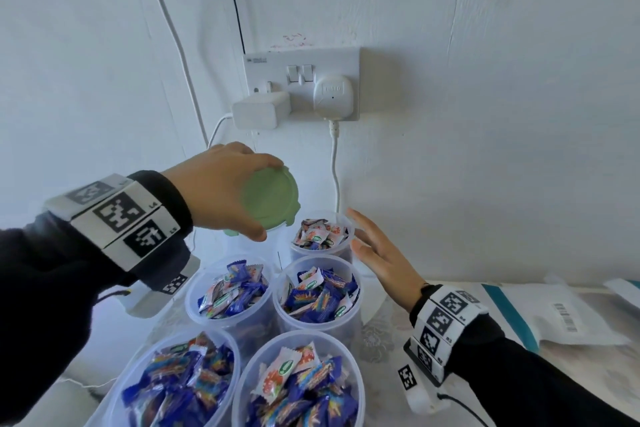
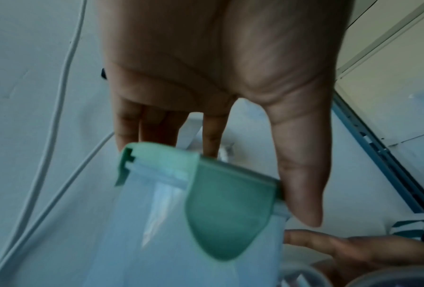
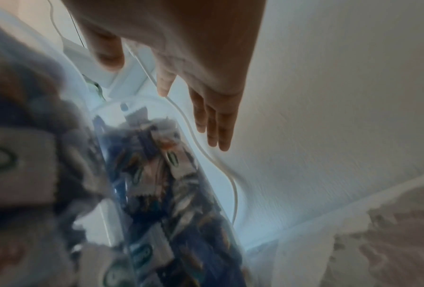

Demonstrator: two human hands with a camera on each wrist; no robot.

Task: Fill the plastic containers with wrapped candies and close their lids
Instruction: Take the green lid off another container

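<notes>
Gripping the green lid (image 1: pixel 270 198) of a clear container (image 2: pixel 181 223) w/ left hand (image 1: pixel 221 187), fingers curled round its rim, likely to seat it; right hand (image 1: pixel 381 253), fingers spread, is reaching beside back candy-filled container (image 1: pixel 320 236), prob. to steady it.

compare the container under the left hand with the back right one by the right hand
The left container wears a green lid, gripped by the left hand; the back right container is lidless, candies exposed, the right hand spread open beside it. Both are clear plastic.
</notes>
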